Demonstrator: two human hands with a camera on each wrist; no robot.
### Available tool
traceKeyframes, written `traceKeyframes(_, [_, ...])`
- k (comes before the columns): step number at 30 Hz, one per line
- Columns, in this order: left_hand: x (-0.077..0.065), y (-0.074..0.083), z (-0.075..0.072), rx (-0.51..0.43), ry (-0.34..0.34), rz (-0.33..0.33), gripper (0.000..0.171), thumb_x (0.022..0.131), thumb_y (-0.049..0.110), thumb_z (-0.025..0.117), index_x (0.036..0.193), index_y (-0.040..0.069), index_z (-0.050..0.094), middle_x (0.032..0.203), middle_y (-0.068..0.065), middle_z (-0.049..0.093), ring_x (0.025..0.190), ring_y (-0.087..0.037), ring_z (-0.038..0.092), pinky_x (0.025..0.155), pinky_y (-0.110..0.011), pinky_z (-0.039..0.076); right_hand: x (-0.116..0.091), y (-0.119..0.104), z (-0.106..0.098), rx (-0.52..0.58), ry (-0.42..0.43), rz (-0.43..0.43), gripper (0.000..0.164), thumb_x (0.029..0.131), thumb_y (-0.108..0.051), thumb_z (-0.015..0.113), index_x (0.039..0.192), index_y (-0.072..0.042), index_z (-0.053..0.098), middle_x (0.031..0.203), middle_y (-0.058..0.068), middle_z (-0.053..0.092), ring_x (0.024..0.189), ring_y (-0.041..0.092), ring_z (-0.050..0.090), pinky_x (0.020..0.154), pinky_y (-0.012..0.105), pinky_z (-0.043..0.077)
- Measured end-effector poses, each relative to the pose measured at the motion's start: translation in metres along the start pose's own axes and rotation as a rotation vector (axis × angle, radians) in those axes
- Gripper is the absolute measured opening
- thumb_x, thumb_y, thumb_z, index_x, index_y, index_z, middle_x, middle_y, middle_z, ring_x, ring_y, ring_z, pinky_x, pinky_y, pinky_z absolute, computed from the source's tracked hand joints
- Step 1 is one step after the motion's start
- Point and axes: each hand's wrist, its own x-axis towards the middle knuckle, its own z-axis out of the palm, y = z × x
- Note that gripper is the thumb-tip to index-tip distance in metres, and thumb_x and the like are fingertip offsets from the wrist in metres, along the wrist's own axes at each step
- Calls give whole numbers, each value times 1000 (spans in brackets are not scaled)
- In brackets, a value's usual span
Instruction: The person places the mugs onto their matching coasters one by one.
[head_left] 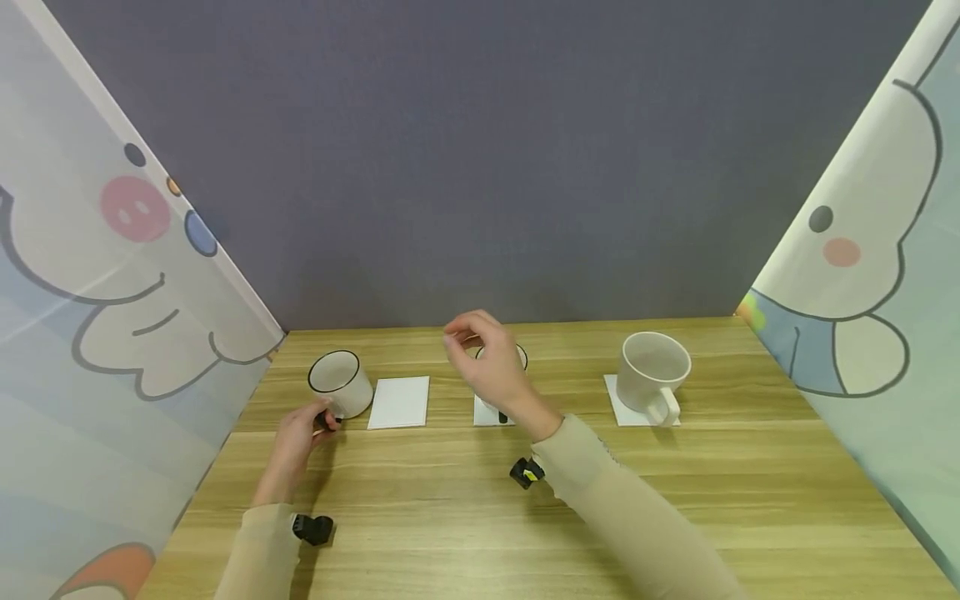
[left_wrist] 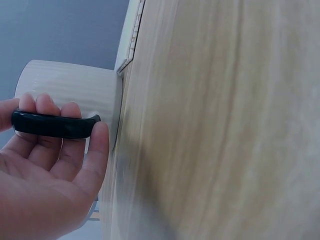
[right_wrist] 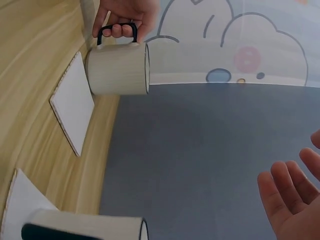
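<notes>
My left hand (head_left: 295, 435) grips the black handle (left_wrist: 52, 125) of a cream mug (head_left: 351, 395) with a black rim. That mug is upright at the left, beside a bare white square coaster (head_left: 400, 402). In the left wrist view, several fingers curl through the handle. My right hand (head_left: 491, 367) is raised in the middle with nothing in it, its fingers loosely bent. It hides most of a second black-rimmed mug (right_wrist: 95, 224) in the head view. This one has a dark handle and stands on another white coaster (head_left: 483, 413).
On the right, a larger cream mug (head_left: 642, 390) with a pale handle stands on a white coaster (head_left: 619, 410). A dark grey panel (head_left: 495, 167) rises behind the wooden table (head_left: 420, 517). Cartoon-printed panels flank both sides.
</notes>
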Motion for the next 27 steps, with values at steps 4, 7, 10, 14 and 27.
traceKeyframes(4, [0,-1,0,-4,0,-6,38,109,27,47,84,3,62,78,0,59,83,-18,60,86,-35,54,3,4,10,1,-23,26,12,95,-7,66,104,1,69,105,11,65,91,23,64,84,38,57])
traceKeyframes(7, [0,-1,0,2,1,-1,39,109,27,47,84,1,62,78,0,59,83,-19,61,86,-36,55,5,8,18,9,-31,39,13,93,-5,66,103,4,69,103,14,64,90,26,65,84,41,58])
traceKeyframes(10, [0,-1,0,8,3,6,39,110,27,47,83,2,62,78,0,59,83,-20,61,85,-36,55,6,12,25,-2,-48,67,14,93,-6,65,104,3,68,103,12,63,90,25,64,85,41,58])
traceKeyframes(14, [-1,0,1,-2,10,8,39,109,26,47,82,3,62,77,0,59,83,-19,61,85,-35,55,7,18,33,-44,-77,118,15,95,-9,65,106,1,69,104,8,63,90,21,64,85,34,57])
traceKeyframes(27, [-2,1,4,-12,23,26,37,109,24,48,82,2,62,76,0,59,79,-16,60,84,-34,55,7,34,59,-170,-183,279,20,96,-18,65,110,-6,71,111,6,66,92,17,63,75,27,54])
